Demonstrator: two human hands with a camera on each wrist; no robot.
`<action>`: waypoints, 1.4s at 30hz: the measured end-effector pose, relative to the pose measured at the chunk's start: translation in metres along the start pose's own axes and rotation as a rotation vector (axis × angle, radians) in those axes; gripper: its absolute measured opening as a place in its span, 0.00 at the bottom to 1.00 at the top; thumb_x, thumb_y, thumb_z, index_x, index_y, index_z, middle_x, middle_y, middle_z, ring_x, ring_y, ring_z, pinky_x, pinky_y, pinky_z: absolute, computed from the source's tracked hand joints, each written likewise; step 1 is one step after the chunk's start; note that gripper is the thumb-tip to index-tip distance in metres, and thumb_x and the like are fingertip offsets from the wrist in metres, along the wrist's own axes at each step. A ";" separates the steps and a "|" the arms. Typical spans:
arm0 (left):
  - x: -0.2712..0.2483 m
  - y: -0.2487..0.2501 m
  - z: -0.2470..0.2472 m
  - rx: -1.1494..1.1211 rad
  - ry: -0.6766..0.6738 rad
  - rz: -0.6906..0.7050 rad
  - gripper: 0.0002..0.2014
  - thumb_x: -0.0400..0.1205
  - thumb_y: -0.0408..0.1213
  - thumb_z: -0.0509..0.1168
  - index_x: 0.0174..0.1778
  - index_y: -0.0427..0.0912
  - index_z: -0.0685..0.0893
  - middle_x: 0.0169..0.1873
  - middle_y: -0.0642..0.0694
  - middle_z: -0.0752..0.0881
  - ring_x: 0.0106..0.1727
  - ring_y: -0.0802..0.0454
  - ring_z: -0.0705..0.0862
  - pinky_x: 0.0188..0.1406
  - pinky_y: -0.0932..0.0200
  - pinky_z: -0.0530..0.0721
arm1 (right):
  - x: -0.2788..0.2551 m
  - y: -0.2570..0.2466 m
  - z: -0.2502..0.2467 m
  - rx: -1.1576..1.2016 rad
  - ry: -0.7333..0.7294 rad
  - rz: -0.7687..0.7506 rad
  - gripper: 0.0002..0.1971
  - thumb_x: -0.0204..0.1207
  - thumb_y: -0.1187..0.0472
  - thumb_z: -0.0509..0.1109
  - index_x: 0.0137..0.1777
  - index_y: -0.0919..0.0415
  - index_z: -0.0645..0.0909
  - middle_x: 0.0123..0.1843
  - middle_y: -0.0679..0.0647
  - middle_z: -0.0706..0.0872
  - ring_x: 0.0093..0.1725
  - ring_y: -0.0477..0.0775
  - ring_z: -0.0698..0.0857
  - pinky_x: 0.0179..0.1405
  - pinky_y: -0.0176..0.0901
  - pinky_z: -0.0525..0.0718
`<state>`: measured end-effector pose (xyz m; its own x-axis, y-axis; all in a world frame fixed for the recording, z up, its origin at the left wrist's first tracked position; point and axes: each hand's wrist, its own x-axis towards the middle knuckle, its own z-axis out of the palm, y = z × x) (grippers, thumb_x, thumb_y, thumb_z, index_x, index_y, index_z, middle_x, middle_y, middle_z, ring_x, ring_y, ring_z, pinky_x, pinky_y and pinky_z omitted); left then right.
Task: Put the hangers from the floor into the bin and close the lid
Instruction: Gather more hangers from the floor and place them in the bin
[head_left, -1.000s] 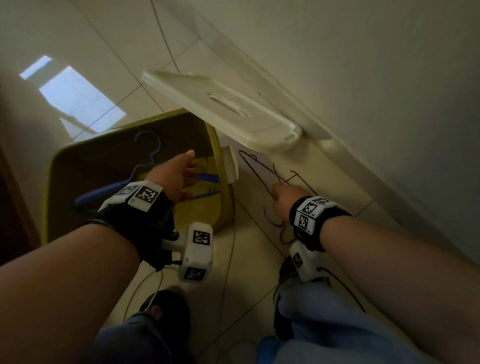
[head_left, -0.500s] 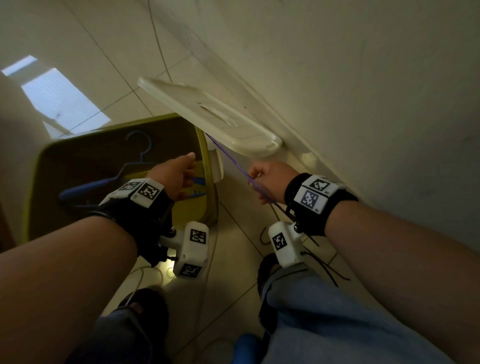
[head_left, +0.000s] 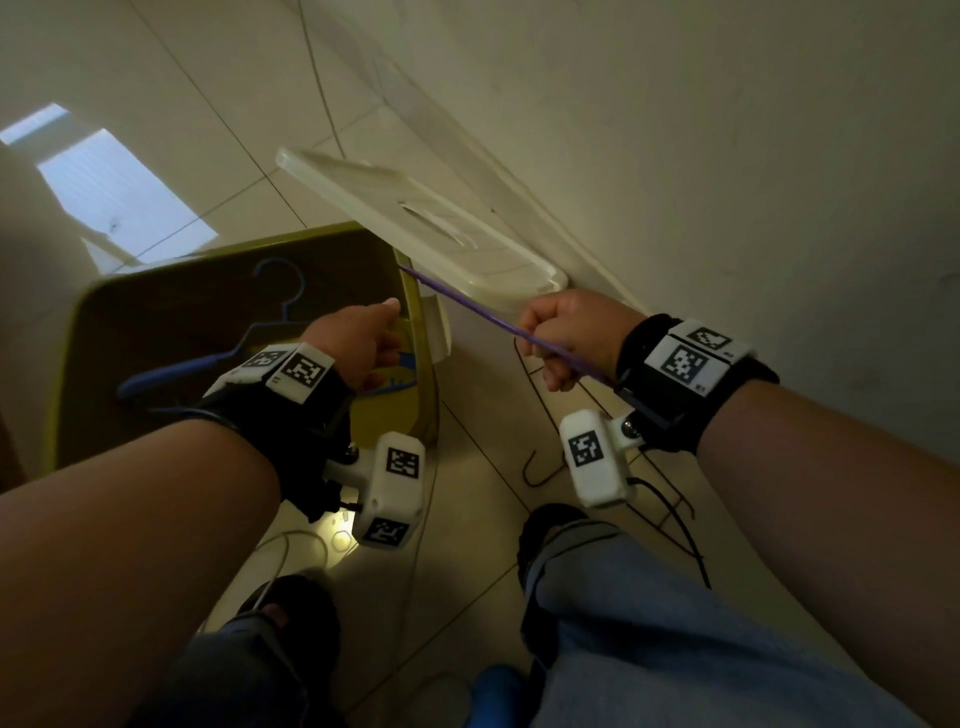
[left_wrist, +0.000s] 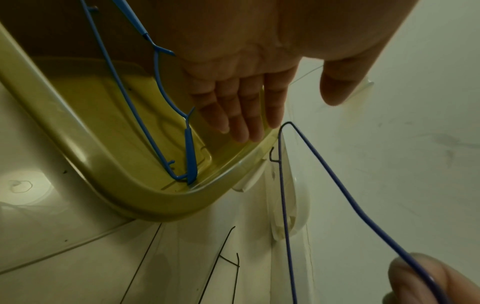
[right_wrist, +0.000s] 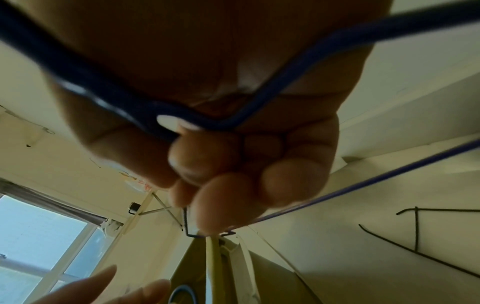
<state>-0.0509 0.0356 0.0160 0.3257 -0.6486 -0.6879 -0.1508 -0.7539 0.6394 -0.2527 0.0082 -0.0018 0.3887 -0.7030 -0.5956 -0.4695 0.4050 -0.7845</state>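
A yellow-green bin (head_left: 78, 332) stands open on the tiled floor, with a blue plastic hanger (head_left: 270, 306) lying inside it. Its white lid (head_left: 415, 228) leans against the wall behind it. My right hand (head_left: 561, 338) grips a purple wire hanger (head_left: 467, 306), lifted off the floor, with its far end at the bin's right rim. In the right wrist view my fingers (right_wrist: 221, 164) curl round that purple hanger (right_wrist: 311, 55). My left hand (head_left: 363, 343) hovers open over the bin's right edge, its fingers (left_wrist: 244, 115) straight beside the blue hanger (left_wrist: 161, 88). Dark wire hangers (head_left: 540, 473) lie on the floor below my right wrist.
The wall (head_left: 727, 156) runs close along the right. My feet in dark sandals (head_left: 550, 525) and my knees in blue jeans (head_left: 649, 623) fill the bottom of the head view. A thin white cable (head_left: 291, 545) lies on the tiles near the bin.
My right hand has lifted the purple wire hanger off the floor and carried it up toward the bin's rim. My left hand has stayed over the bin.
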 end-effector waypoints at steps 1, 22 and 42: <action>0.001 -0.001 0.001 0.019 0.000 0.016 0.18 0.84 0.46 0.56 0.66 0.41 0.77 0.45 0.47 0.83 0.53 0.48 0.80 0.56 0.49 0.79 | 0.000 -0.001 0.000 0.007 -0.008 -0.005 0.13 0.72 0.74 0.57 0.31 0.60 0.76 0.11 0.49 0.75 0.17 0.51 0.77 0.23 0.38 0.77; -0.018 0.007 -0.032 0.191 -0.084 0.286 0.26 0.81 0.36 0.62 0.75 0.58 0.69 0.52 0.50 0.83 0.56 0.48 0.85 0.51 0.52 0.85 | -0.016 -0.048 0.022 -0.102 0.001 -0.079 0.13 0.77 0.70 0.58 0.31 0.61 0.73 0.14 0.53 0.69 0.13 0.50 0.71 0.19 0.37 0.71; -0.013 0.008 -0.024 0.147 -0.045 0.251 0.24 0.81 0.36 0.63 0.74 0.56 0.71 0.51 0.51 0.85 0.53 0.52 0.85 0.48 0.55 0.85 | -0.019 -0.046 0.003 -0.003 -0.001 -0.061 0.12 0.74 0.71 0.57 0.30 0.62 0.72 0.11 0.50 0.69 0.16 0.54 0.68 0.19 0.36 0.71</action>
<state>-0.0341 0.0407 0.0386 0.2195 -0.8184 -0.5310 -0.3562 -0.5739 0.7374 -0.2359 0.0050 0.0454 0.4172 -0.7256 -0.5472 -0.4478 0.3597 -0.8185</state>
